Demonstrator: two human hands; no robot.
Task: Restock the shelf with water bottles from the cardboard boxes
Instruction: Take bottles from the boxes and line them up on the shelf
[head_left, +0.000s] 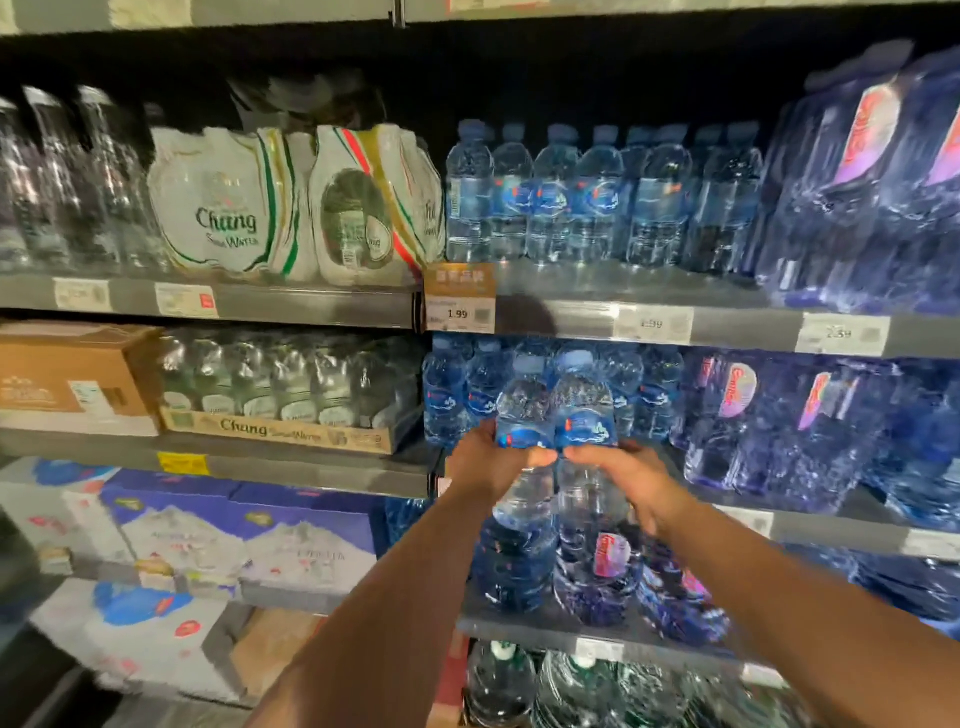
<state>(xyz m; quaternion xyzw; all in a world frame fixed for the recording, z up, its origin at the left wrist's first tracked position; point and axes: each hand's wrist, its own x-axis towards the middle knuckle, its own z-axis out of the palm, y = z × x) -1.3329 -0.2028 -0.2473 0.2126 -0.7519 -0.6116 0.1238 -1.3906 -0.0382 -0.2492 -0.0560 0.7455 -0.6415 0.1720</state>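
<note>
I hold two blue-capped water bottles upright, side by side, in front of the shelf. My left hand (485, 462) grips the left bottle (522, 410) around its blue label. My right hand (631, 480) grips the right bottle (584, 405) the same way. Both bottles are raised before the middle shelf (810, 525), where matching blue bottles (457, 389) stand in rows. More of the same bottles (597, 197) line the shelf above, behind a 1.99 price tag (460, 312).
Shrink-wrapped blue bottle packs (779, 421) fill the right side. Chang water packs (228, 202) and a Chang tray (280, 395) sit at left, next to a cardboard box (72, 374). White and blue cartons (234, 535) are stacked lower left. Green-capped bottles (571, 691) stand below.
</note>
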